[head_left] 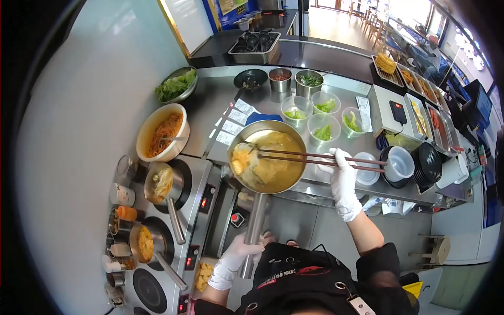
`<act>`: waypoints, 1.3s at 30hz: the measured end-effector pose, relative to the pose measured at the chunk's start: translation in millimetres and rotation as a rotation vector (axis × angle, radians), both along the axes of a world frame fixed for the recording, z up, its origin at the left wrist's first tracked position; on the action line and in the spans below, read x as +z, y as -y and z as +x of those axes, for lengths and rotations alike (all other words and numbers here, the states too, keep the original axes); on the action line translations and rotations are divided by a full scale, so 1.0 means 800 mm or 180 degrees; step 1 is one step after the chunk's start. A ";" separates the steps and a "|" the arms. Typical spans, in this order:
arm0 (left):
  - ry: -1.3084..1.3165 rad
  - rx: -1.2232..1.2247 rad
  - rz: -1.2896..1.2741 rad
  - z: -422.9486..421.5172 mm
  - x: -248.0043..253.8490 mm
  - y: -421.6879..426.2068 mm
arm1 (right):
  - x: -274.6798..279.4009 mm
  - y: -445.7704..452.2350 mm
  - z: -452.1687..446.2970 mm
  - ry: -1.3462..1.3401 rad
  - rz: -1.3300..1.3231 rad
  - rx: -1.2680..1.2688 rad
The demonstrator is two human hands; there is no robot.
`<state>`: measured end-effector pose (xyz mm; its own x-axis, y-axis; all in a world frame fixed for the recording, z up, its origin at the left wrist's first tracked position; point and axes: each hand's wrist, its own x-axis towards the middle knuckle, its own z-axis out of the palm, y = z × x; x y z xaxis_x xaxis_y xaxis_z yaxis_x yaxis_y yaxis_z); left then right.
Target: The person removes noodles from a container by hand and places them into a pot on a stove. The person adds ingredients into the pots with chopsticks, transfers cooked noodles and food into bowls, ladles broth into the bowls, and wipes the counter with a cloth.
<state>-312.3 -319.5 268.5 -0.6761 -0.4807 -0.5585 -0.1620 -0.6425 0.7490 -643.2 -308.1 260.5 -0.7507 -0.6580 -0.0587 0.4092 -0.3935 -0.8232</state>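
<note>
My left hand (242, 255), in a white glove, is wrapped around the long metal handle of a saucepan (300, 170). The pan is held up over the counter's front edge, with yellowish broth (281, 173) inside. A pale yellow clump of food (241, 160) lies against its left wall. My gloved right hand (341, 181) grips a pair of long brown chopsticks (320, 155), whose tips reach into the pan at that clump. Beyond the pan stand several clear plastic bowls (322, 137) with lettuce leaves in them.
Two more saucepans (162, 186) with food sit on the induction cookers (149, 289) at left. A white bowl of orange-red shreds (167, 131) and a bowl of lettuce (178, 86) stand behind. Stacked black bowls (426, 163) and clear bowls (400, 164) are at right, near food trays (387, 71).
</note>
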 end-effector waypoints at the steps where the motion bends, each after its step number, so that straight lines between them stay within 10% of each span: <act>1: 0.0000 -0.0228 -0.0102 -0.012 -0.002 0.011 | -0.015 0.002 -0.018 0.0223 -0.0081 -0.0033; 39: 0.0890 0.0078 -0.0424 -0.190 0.034 0.331 | -0.004 0.148 -0.330 0.0780 -0.0361 -0.0565</act>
